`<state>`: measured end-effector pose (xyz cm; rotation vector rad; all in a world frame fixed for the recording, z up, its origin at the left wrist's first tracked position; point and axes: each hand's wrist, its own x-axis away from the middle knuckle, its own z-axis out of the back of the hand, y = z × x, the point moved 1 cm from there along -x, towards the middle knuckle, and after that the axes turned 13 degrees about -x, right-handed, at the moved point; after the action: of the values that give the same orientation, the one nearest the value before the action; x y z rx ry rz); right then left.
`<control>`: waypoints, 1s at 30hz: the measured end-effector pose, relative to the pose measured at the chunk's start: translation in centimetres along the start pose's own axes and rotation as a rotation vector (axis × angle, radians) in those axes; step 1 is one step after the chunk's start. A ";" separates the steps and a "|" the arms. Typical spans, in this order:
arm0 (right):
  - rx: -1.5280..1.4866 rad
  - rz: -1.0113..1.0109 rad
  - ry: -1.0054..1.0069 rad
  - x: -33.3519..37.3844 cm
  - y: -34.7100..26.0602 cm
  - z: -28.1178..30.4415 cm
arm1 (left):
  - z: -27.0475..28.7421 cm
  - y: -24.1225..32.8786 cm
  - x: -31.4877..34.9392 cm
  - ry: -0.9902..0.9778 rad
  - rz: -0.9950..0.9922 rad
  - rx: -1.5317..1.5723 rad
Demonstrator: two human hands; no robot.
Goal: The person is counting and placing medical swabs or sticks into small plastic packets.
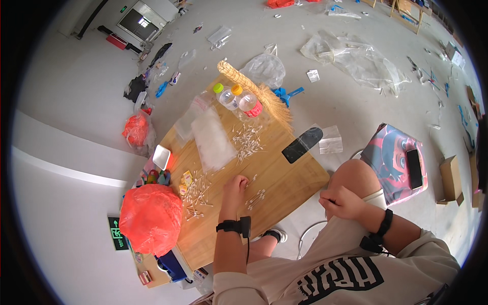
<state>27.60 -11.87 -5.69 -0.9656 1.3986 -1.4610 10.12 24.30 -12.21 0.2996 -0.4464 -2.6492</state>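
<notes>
Cotton swabs [260, 197] lie in a small, roughly parallel group on the wooden table [292, 180], just right of the left hand [235, 188]; one or two loose swabs lie nearer its fingers. Left hand: low over the tabletop, fingers curled together; cannot tell whether a swab is pinched in them. Right hand [343, 203]: off the table, beside the bent knee [354, 178], fingers likewise curled; contents, if any, cannot be made out. Each wrist carries a black strap with a small dark unit. Further swabs: a dense heap [248, 143] beyond the left hand and a looser scatter [198, 190] to its left, beside small yellow packets [186, 179]. Left of the heap, a whitish translucent plastic bag [212, 140] lies flat. Table's left side: white tray [162, 157] and bulging red plastic bag [151, 218]. Far end: two clear bottles, one green-capped [229, 99], one orange-capped [249, 105], alongside a straw broom [277, 105]. Right edge: dark round-ended panel [303, 145]. Outward to the right, a phone [415, 169] rests on a patterned box [385, 157]; clear plastic sheeting [361, 61] lies crumpled on the grey floor [284, 35].
</notes>
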 end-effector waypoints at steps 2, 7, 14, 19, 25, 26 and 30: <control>-0.007 -0.066 -0.003 0.1 -0.2 0.2 | 0.2 0.5 0.5 -0.022 0.006 -0.002; -0.027 -0.047 0.006 0.2 0.0 0.1 | 0.2 1.2 2.0 -0.078 0.139 0.075; -0.022 -0.074 0.020 0.4 0.0 -0.1 | 0.5 1.9 2.9 -0.077 0.103 0.069; -0.010 -0.035 0.013 0.2 0.2 -0.2 | 0.0 1.9 3.6 -0.067 0.141 0.133; -0.004 -0.033 0.006 0.2 0.2 -0.1 | -0.3 2.2 4.9 0.038 0.147 0.197; 0.007 -0.037 0.004 0.1 0.1 0.0 | -0.4 2.3 5.5 0.130 0.220 0.213; 0.011 -0.018 -0.010 0.0 0.3 0.0 | -1.1 3.2 7.4 0.281 0.214 -0.020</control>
<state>27.57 -11.87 -5.96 -0.9797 1.3764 -1.4742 5.09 17.92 -13.06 0.5757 -0.3395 -2.3559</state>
